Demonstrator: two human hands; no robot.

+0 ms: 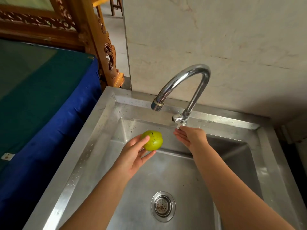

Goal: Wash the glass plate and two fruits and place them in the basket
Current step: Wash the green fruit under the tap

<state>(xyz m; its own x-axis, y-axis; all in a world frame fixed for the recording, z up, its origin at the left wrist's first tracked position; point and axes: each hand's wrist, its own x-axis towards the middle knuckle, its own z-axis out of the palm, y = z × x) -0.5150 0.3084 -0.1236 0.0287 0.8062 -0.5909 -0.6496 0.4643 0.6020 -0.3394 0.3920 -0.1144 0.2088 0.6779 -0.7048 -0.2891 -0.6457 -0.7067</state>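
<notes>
A green fruit (153, 140) with dark specks is held by my left hand (134, 156) over the steel sink (93, 140), below and a little left of the tap spout (157, 105). My thumb lies across the fruit's left side and my fingers curl under it. My right hand (191, 136) reaches up to the tap's small lever (178, 124), its fingertips touching the lever's end, fingers fairly straight. No water runs from the spout. The glass plate, the second fruit and the basket are out of view.
The curved chrome tap (191, 80) rises from the sink's back rim. A round drain strainer (163, 206) sits in the basin floor. A blue-draped table (49, 105) stands to the left, a carved wooden frame (99, 39) behind it, and a pale wall (232, 47) behind the sink.
</notes>
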